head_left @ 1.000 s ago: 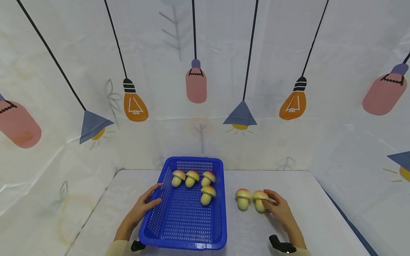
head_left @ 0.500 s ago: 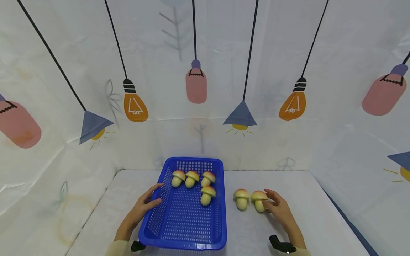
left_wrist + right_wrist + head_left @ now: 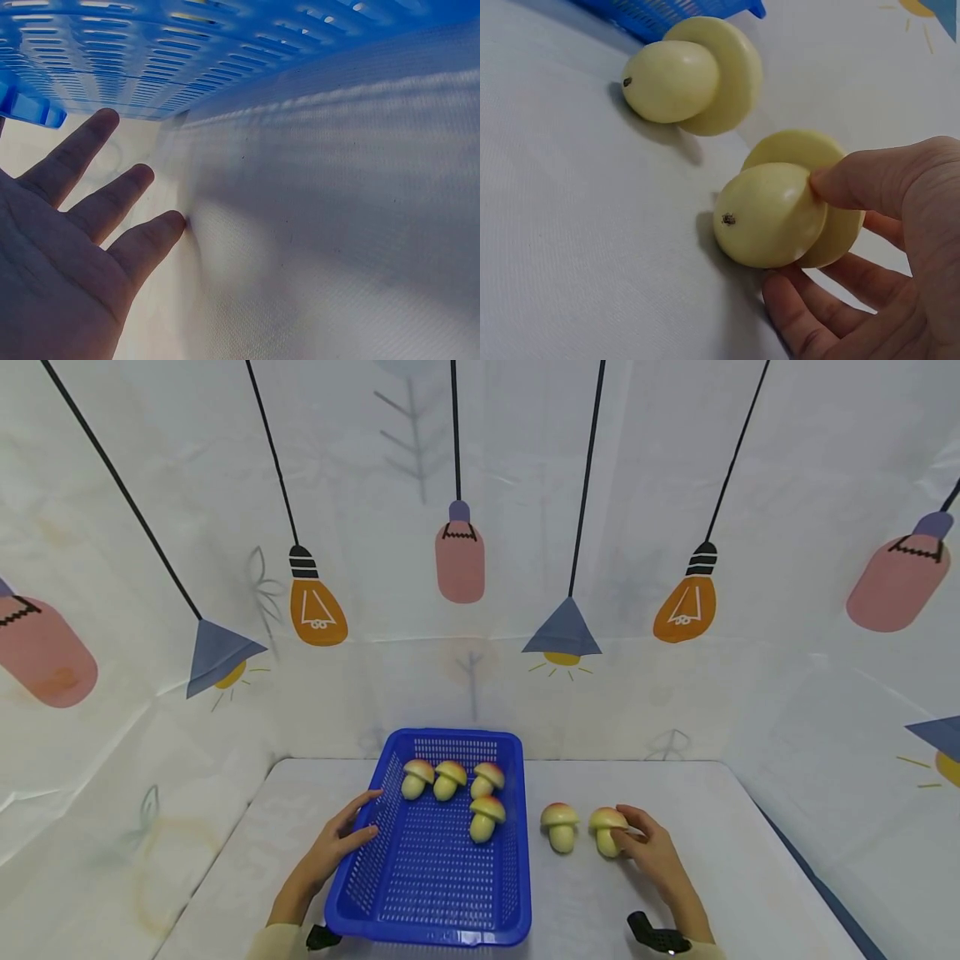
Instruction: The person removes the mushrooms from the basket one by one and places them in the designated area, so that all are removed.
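Lamp-print backdrop [image 3: 480, 685], white table [image 3: 585, 906]. Right hand [image 3: 656, 853] is clamped, thumb and fingers, on a toy mushroom [image 3: 606, 832], at or just above the table, can't tell; second mushroom [image 3: 560, 828] sits between it and the blue basket [image 3: 427, 935]. Left hand [image 3: 335, 846], fingers apart, touches the basket's left side. Held piece looks light, stiff, hard to break; smooth stem could be slippery. Best hold probably stem just under cap, lip as stop.

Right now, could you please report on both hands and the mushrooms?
Left hand at blue basket side. Right hand gripping one mushroom. Another mushroom between that and the basket; four mushrooms inside.
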`<state>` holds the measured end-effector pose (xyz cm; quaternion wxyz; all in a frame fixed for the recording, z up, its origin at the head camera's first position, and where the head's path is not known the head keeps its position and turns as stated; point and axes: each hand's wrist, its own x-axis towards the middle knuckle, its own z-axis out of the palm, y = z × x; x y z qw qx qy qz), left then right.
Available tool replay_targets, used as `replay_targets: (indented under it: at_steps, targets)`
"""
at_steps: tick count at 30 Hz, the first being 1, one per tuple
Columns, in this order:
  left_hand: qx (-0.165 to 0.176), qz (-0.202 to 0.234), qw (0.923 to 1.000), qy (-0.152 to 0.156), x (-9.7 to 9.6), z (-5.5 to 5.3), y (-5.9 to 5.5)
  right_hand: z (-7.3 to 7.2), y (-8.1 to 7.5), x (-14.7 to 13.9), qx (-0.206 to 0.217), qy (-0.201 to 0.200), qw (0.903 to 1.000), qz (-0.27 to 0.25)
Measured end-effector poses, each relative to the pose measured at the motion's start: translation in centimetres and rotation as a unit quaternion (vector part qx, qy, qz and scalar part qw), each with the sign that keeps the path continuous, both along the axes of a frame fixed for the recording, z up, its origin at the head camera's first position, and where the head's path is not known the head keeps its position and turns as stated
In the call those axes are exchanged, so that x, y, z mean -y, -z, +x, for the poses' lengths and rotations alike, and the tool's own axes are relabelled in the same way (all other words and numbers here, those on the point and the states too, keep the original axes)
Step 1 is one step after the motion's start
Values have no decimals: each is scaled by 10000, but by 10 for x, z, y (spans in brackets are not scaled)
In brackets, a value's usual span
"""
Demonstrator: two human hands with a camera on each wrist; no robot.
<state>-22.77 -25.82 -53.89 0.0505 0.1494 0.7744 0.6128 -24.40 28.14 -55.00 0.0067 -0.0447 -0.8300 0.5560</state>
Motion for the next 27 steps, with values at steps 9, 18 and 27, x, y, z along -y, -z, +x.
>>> replay_targets:
  at_steps: [9, 18, 27]
  targets:
    - [-14, -102, 9999, -74, -1, 1, 0, 0, 1, 4, -23, -75, 9998, -185]
    - [-24, -81, 10000, -50, -1, 0, 0, 0, 2, 5, -81, -106, 9997, -216]
    - [-54, -90, 9999, -61, -1, 1, 0, 0, 3, 6, -30, -118, 9997, -215]
